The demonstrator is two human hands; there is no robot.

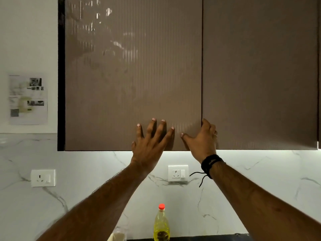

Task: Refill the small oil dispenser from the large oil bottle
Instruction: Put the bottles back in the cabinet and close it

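No pouring yet, we judge: our left hand [149,141] presses spread fingers on the cabinet door [132,75], right hand [201,138] curls round its edge; oil bottle [161,225] stands capped below

Home kitchen: wall cabinets [173,66], marble backsplash [86,197].

Two brown ribbed cabinet doors [132,73] hang shut side by side above my marble backsplash [260,188], lit from under the cabinet. A printed sheet [28,99] is stuck to the white wall at left, with one socket [42,178] below it and another socket [178,173] under the doors.
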